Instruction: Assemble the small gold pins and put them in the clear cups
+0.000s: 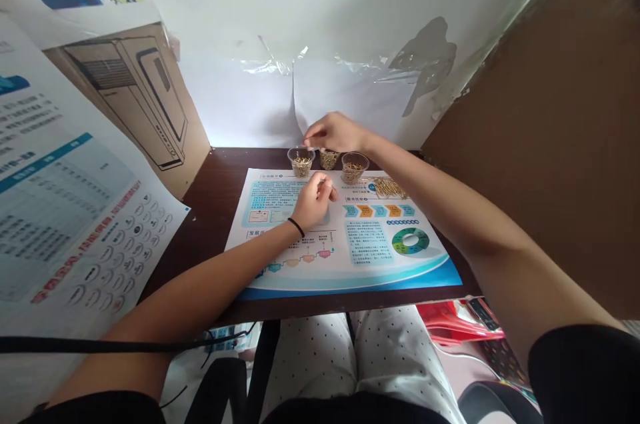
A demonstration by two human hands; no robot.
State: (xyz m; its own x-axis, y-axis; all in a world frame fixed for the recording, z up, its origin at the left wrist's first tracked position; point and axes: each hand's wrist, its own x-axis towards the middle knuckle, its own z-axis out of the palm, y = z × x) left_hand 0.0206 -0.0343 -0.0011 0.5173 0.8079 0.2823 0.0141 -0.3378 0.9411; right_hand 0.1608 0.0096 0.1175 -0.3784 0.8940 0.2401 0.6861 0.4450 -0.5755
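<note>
L hand (313, 201), black wristband (295, 227) at wrist, sits over centre of printed info mat (395, 277) on dark wood surface (215, 211), fingers (325, 185) drawn into narrow grip; any item held is too small to tell. R hand (335, 133) is at back of mat, fingertips (306, 141) in narrow pinch just above rim of L-most of 3 clear plastic cups (301, 156), contents of grip unconfirmed. Cups stand in a row at mat's top edge, each w/ dried strands (301, 168), and loose pile of pale stalks (389, 188) lies on mat just R of R-most cup.
</note>
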